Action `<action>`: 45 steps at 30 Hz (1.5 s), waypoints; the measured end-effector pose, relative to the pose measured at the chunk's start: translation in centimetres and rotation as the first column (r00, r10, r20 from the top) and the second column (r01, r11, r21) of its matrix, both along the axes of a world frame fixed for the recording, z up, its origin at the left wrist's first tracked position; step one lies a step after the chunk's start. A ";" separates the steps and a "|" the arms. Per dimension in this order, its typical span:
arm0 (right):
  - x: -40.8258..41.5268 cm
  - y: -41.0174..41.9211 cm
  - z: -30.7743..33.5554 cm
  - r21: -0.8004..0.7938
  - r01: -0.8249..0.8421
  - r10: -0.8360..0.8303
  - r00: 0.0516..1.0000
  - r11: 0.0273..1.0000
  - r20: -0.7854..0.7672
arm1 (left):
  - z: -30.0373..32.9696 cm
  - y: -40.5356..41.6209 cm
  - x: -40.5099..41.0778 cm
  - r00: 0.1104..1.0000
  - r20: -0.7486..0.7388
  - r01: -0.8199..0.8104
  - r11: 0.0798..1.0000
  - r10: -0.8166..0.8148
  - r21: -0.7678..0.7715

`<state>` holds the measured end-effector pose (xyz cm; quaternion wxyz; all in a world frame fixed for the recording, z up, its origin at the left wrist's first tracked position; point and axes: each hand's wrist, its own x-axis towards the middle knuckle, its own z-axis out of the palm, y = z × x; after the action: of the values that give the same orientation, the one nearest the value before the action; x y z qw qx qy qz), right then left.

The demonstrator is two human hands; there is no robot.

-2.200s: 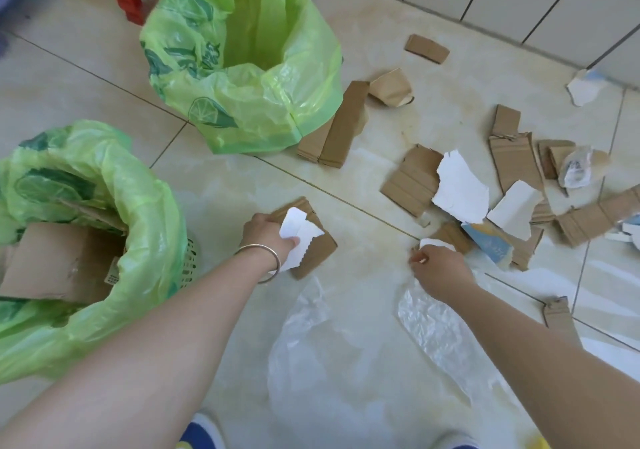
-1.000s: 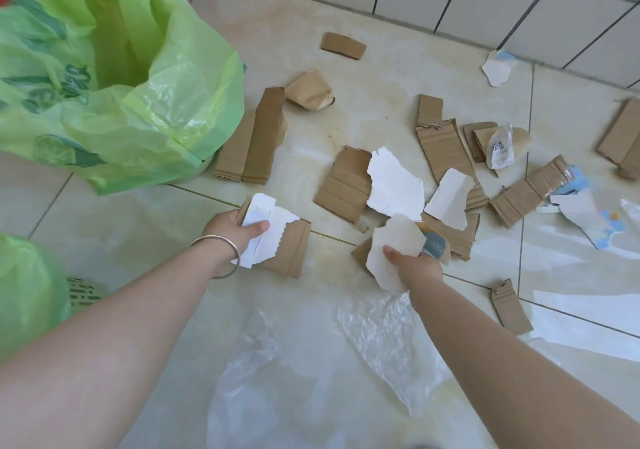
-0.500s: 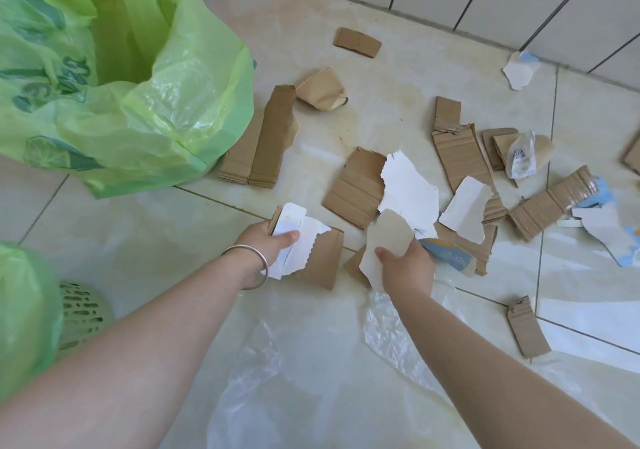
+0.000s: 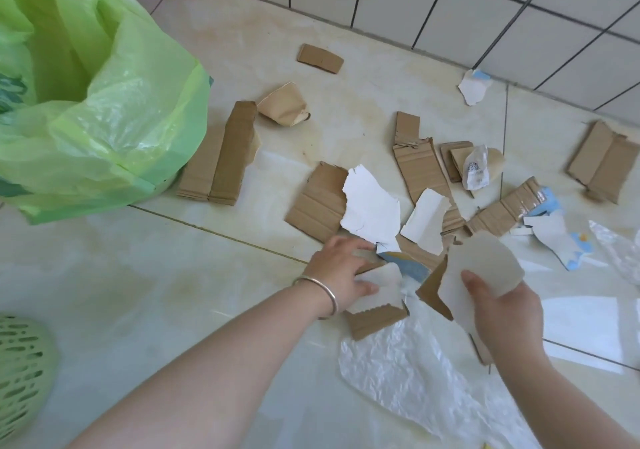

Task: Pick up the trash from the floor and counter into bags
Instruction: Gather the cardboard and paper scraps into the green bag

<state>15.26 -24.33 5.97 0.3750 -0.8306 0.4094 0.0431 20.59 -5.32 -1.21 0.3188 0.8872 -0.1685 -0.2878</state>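
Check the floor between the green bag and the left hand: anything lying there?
Head view: bare tile between the green bag and the left hand, with one grout line crossing. The folded cardboard stack sits beside the bag, off that line.

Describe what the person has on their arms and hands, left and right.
Both forearms are bare, with no sleeves in view, and neither hand wears a glove. The left hand has a thin, plain silver-coloured bangle sitting loosely around the wrist. The right hand and its wrist carry nothing: no watch, band or bracelet. No rings can be made out on the fingers of either hand.
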 end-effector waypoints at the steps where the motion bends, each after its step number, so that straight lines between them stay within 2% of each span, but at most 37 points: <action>1: -0.4 -0.4 -0.5 0.012 0.036 -0.036 0.999 0.999 -0.019 | -0.1 -1.1 0.1 0.998 0.035 0.055 0.998 -0.056 0.044; 4: -1.0 -0.9 -1.9 0.045 0.103 -0.100 0.993 0.994 -0.060 | -0.8 -3.5 0.5 0.981 0.079 0.160 0.970 -0.177 0.185; 8: -1.1 -1.1 -3.2 0.031 0.099 -0.096 0.992 0.995 -0.084 | -1.4 -4.7 1.0 0.978 0.092 0.164 0.965 -0.186 0.205; 11: -1.0 -1.0 -3.1 0.061 0.068 -0.064 0.997 0.996 -0.051 | -1.0 -4.7 0.5 0.994 0.109 0.029 0.999 -0.034 0.043; 15: -0.6 -0.7 -1.4 0.146 -0.035 0.037 0.999 0.989 -0.006 | 1.7 -3.9 -0.2 0.970 -0.075 -0.242 0.947 0.232 -0.212; 19: 0.6 0.6 1.9 0.334 -0.154 0.154 0.988 0.930 0.024 | 5.7 -1.6 -0.1 0.904 -0.169 -0.427 0.851 0.393 -0.305; 23: 2.1 4.4 6.9 0.453 -0.315 0.288 0.949 0.834 0.129 | 11.8 3.4 -0.6 0.862 -0.156 -0.503 0.780 0.482 -0.372; 28: 3.0 13.3 13.5 0.438 -0.596 0.524 0.802 0.673 0.286 | 19.4 12.7 -3.6 0.759 -0.120 -0.614 0.643 0.640 -0.457; 32: 1.9 22.9 17.8 0.357 -0.767 0.664 0.640 0.532 0.386 | 24.4 20.9 -7.9 0.619 -0.090 -0.697 0.493 0.780 -0.520; 35: 0.5 30.5 20.0 0.370 -0.828 0.697 0.556 0.421 0.452 | 27.1 27.4 -11.5 0.507 -0.043 -0.742 0.411 0.861 -0.530; 39: -1.3 40.2 20.7 0.303 -0.906 0.795 0.409 0.296 0.447 | 28.8 35.9 -16.1 0.386 0.056 -0.809 0.367 0.921 -0.459; 41: -2.3 44.4 20.1 0.265 -0.927 0.832 0.358 0.264 0.424 | 28.1 39.2 -17.9 0.340 0.103 -0.840 0.352 0.935 -0.414; 45: -3.3 48.9 16.7 0.131 -0.979 0.947 0.187 0.157 0.262 | 24.6 42.6 -20.0 0.324 0.199 -0.907 0.363 0.925 -0.211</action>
<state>11.93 24.55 22.63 0.3939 -0.8414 -0.2446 0.2775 0.63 37.26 23.37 0.4242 0.8478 0.3084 0.0781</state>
